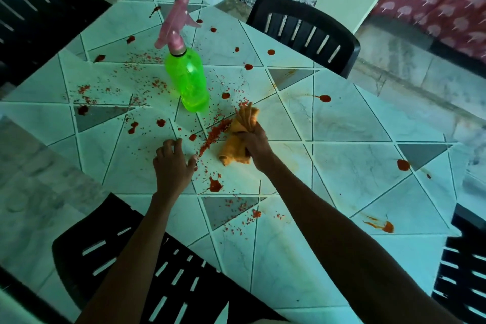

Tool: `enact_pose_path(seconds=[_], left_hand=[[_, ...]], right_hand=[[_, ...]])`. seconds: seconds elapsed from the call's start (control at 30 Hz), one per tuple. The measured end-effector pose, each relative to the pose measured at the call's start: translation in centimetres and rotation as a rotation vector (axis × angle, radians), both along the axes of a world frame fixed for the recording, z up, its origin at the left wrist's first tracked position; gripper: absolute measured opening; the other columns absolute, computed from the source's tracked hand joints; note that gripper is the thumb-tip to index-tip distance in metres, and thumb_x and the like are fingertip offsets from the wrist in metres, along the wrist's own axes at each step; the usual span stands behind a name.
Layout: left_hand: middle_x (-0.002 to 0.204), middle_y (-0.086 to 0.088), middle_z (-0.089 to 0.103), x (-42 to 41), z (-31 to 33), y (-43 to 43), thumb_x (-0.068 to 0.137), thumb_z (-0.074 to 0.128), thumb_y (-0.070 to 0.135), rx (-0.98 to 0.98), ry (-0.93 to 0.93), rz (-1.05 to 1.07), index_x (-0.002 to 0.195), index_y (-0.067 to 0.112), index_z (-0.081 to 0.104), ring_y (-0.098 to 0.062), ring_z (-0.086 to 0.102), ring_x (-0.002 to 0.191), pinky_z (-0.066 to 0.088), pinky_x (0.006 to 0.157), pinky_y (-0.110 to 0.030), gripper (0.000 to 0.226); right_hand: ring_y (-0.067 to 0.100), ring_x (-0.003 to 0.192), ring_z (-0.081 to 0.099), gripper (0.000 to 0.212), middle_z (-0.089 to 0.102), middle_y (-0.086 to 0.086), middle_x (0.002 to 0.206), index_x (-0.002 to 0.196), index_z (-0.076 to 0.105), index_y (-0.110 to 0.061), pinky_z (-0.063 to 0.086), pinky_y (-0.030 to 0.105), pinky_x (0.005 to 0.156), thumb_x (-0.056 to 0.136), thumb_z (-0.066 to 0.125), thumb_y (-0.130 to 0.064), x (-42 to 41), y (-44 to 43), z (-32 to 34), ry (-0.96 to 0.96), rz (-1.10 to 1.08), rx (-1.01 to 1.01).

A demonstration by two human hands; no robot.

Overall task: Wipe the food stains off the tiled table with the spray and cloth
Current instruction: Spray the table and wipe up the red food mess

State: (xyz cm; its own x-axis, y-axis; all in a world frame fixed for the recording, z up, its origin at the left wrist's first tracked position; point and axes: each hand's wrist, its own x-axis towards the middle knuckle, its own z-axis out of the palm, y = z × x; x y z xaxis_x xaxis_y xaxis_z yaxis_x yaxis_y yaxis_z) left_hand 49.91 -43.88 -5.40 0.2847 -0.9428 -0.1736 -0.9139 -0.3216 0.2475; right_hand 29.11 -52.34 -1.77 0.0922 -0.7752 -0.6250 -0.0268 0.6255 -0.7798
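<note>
The tiled table [349, 166] is pale with grey triangles and is spattered with red stains and crumbs [214, 185]. A green spray bottle [188, 81] with a pink trigger head stands upright in the middle. My right hand [255, 141] grips a bunched orange cloth [238, 139] pressed on the table just right of the bottle, with a line of red crumbs [213, 135] heaped along its left edge. My left hand [173, 163] rests on the tiles left of the cloth, fingers spread and lightly bent, holding nothing.
Black slatted chairs stand around the table: one at the far side [305, 31], one at the top left [34, 13], one close below me [147, 263], one at the right edge [465, 271]. Red blobs [324, 98] dot the right tiles.
</note>
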Motion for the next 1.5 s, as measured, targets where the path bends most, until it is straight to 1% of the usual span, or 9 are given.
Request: enact_pose_path(seconds=[0.13,0.23,0.4,0.5,0.6,0.77,0.93,1.23,1.5], left_hand=[[0.133,-0.024,0.046,0.0,-0.1,-0.1,0.089,0.066,0.036,-0.005,-0.003,0.005,0.137,0.003,0.047,-0.042,0.044,0.119,0.043,0.089,-0.052,0.062],[0.134,-0.024,0.045,-0.1,0.0,-0.1,0.090,0.066,0.037,-0.008,-0.010,0.011,0.138,0.002,0.046,-0.042,0.044,0.119,0.043,0.089,-0.052,0.062],[0.134,-0.023,0.044,-0.6,-0.3,0.0,0.092,0.063,0.037,-0.016,-0.021,0.032,0.138,0.002,0.046,-0.042,0.042,0.120,0.041,0.092,-0.053,0.060],[0.135,-0.023,0.043,-0.9,-0.4,0.0,0.092,0.061,0.038,-0.014,-0.026,0.049,0.138,0.003,0.045,-0.042,0.041,0.121,0.041,0.093,-0.053,0.059],[0.135,-0.022,0.044,-1.0,-0.4,0.2,0.093,0.059,0.039,-0.024,-0.029,0.052,0.138,0.003,0.044,-0.041,0.041,0.121,0.040,0.094,-0.052,0.059],[0.136,-0.022,0.044,-1.3,-0.2,0.7,0.094,0.058,0.040,-0.039,-0.030,0.046,0.138,0.004,0.045,-0.041,0.041,0.121,0.039,0.095,-0.052,0.059],[0.139,-0.021,0.042,-0.9,-0.1,1.0,0.094,0.057,0.039,-0.035,0.001,0.034,0.140,0.005,0.043,-0.040,0.039,0.125,0.038,0.097,-0.052,0.059],[0.135,-0.020,0.046,0.3,0.5,0.8,0.095,0.056,0.031,-0.031,0.032,-0.014,0.137,0.006,0.048,-0.042,0.043,0.118,0.043,0.088,-0.051,0.050],[0.136,-0.021,0.044,0.5,0.6,1.1,0.092,0.061,0.031,-0.024,0.047,-0.044,0.137,0.003,0.048,-0.041,0.042,0.121,0.042,0.092,-0.051,0.054]], right_hand=[[0.031,0.114,0.063,0.067,0.064,0.011,0.126,0.140,0.049,-0.016,0.056,0.049,0.095,0.076,0.070,-0.017,1.4,-0.5,1.1,0.006,0.067,-0.022],[0.030,0.113,0.064,0.057,0.065,0.009,0.127,0.142,0.048,-0.017,0.055,0.047,0.096,0.087,0.064,-0.013,-0.4,1.5,2.9,0.100,0.075,-0.101],[0.027,0.103,0.069,0.056,0.070,0.006,0.116,0.131,0.055,-0.020,0.058,0.050,0.088,0.078,0.060,-0.037,-6.4,6.9,5.3,0.201,0.029,-0.198],[0.017,0.088,0.072,0.032,0.073,0.000,0.102,0.115,0.062,-0.025,0.062,0.036,0.077,0.084,0.069,-0.025,-10.4,9.9,6.7,0.201,-0.122,-0.187],[0.017,0.079,0.071,0.021,0.073,-0.002,0.092,0.101,0.064,-0.031,0.059,0.033,0.070,0.088,0.070,-0.016,-13.7,12.0,6.7,0.254,-0.201,-0.144],[0.009,0.083,0.065,0.029,0.066,-0.011,0.096,0.121,0.054,-0.028,0.054,0.029,0.071,0.096,0.063,-0.016,-14.5,14.4,5.1,0.370,-0.172,-0.063],[0.026,0.092,0.066,0.028,0.063,0.007,0.110,0.120,0.046,-0.019,0.059,0.047,0.078,0.096,0.057,-0.009,-8.7,16.1,1.8,0.408,0.103,0.016],[0.033,0.106,0.063,0.040,0.062,0.010,0.116,0.129,0.043,-0.014,0.057,0.051,0.088,0.092,0.059,-0.010,5.4,8.3,0.3,0.202,0.001,-0.028],[0.027,0.109,0.066,0.058,0.067,0.004,0.123,0.137,0.048,-0.025,0.057,0.050,0.091,0.082,0.068,-0.023,0.9,8.8,1.3,0.076,-0.007,-0.051]])
